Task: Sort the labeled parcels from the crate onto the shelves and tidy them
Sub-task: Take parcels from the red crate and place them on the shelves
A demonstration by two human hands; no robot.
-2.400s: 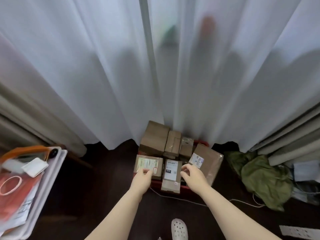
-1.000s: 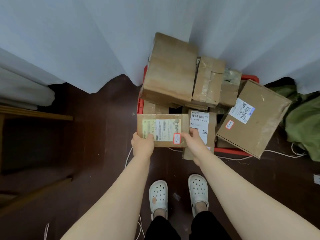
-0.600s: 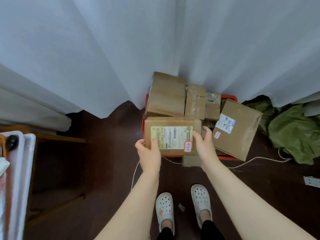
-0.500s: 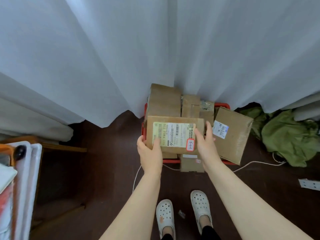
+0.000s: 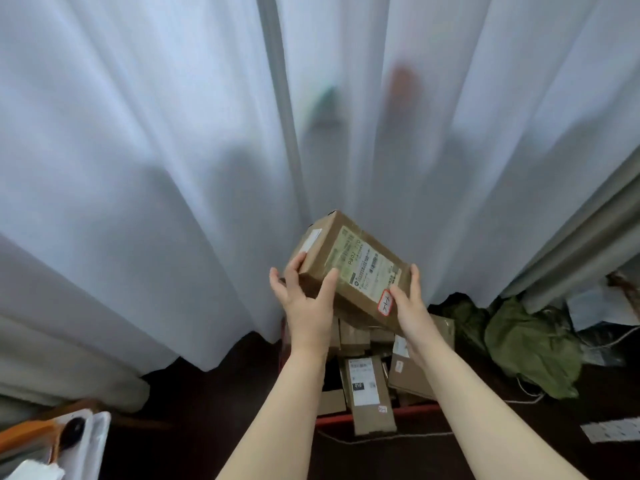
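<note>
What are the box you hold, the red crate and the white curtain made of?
The box looks like matte brown cardboard, with creased edges and paper labels. The crate is probably hard plastic: its red rim is smooth and straight. The curtain looks like thin cloth; it hangs in folds and light shows through.

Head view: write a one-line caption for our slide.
Left hand and right hand hold a tilted brown cardboard parcel above the red plastic crate of boxes, before white curtains.
</note>
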